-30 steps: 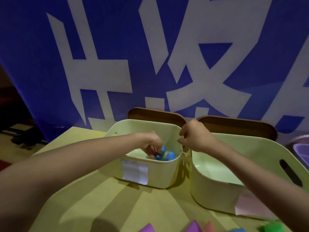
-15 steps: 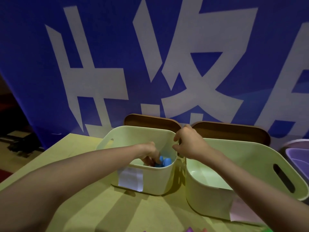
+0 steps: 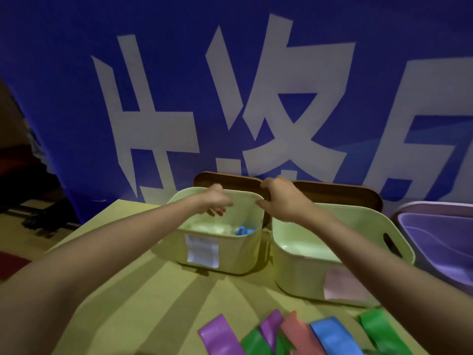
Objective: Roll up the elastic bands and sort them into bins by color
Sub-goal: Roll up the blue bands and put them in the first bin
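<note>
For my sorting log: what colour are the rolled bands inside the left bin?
Blue: the rolled bands lie in the left bin, head view.

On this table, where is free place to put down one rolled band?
Bare tabletop lies between the left forearm, the labelled left bin and the flat bands. Those bands crowd the near edge. The middle bin shows bare floor inside.

My left hand [image 3: 216,202] hangs over the small green bin [image 3: 222,254], fingers loose and holding nothing; rolled blue bands [image 3: 243,230] lie at its bottom; my right hand [image 3: 279,198] grips that bin's far right corner; a bigger green bin [image 3: 302,278] stands just beside it; flat purple, green, pink and blue bands [image 3: 335,336] lie loose on the table [image 3: 143,290] near me.
</note>
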